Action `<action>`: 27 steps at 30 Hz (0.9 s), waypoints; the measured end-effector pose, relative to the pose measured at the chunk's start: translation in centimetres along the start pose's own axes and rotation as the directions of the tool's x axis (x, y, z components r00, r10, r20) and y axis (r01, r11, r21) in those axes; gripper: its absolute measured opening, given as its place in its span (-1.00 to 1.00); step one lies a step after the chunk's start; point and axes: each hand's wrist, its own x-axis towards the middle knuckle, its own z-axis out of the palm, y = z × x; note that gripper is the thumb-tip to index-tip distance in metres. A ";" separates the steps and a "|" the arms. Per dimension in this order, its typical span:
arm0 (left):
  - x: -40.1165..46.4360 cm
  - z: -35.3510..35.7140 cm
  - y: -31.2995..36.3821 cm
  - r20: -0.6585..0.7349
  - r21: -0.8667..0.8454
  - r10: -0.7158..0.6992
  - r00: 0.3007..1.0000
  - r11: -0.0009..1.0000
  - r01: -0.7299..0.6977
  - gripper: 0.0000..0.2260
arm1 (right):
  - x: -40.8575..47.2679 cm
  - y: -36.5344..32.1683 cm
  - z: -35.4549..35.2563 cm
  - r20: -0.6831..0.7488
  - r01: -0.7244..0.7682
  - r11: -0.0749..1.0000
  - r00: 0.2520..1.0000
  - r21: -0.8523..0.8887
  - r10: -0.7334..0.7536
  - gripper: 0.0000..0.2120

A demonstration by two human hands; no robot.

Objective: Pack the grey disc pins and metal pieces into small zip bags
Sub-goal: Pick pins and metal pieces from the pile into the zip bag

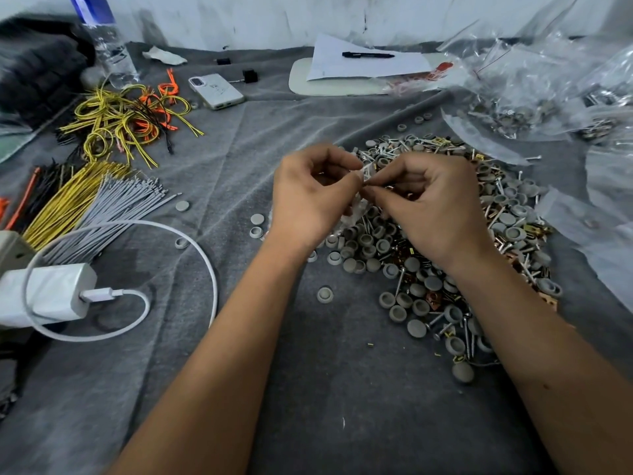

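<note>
A big heap of grey disc pins, screws and copper-coloured metal pieces covers the grey cloth right of centre. Above its left edge my left hand and my right hand meet, both pinching a small clear zip bag between their fingertips. The bag hangs crumpled between the palms, with some white pieces showing at its top; most of it is hidden by my fingers. Loose grey discs lie scattered left of the heap.
Bundles of yellow, grey, black and orange wires lie at the left, with a white charger and cable. A phone, a water bottle, paper with a pen and filled plastic bags sit at the back and right.
</note>
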 end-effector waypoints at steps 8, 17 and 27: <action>0.4 -0.3 -0.8 -0.076 -0.098 0.044 0.996 0.994 -0.052 -0.94 | 0.2 0.0 -0.4 0.175 0.091 0.986 0.982 -0.139 -0.066 -0.85; 0.7 -0.6 -0.9 -0.130 -0.128 -0.008 0.991 0.992 -0.009 -0.89 | 1.0 -0.1 -3.0 0.540 0.185 0.903 0.840 -0.388 0.060 -0.87; 0.8 -0.4 -1.1 -0.145 -0.115 0.002 0.989 0.993 -0.019 -0.89 | 1.0 0.3 -2.7 0.355 0.104 0.915 0.934 -0.390 0.045 -0.90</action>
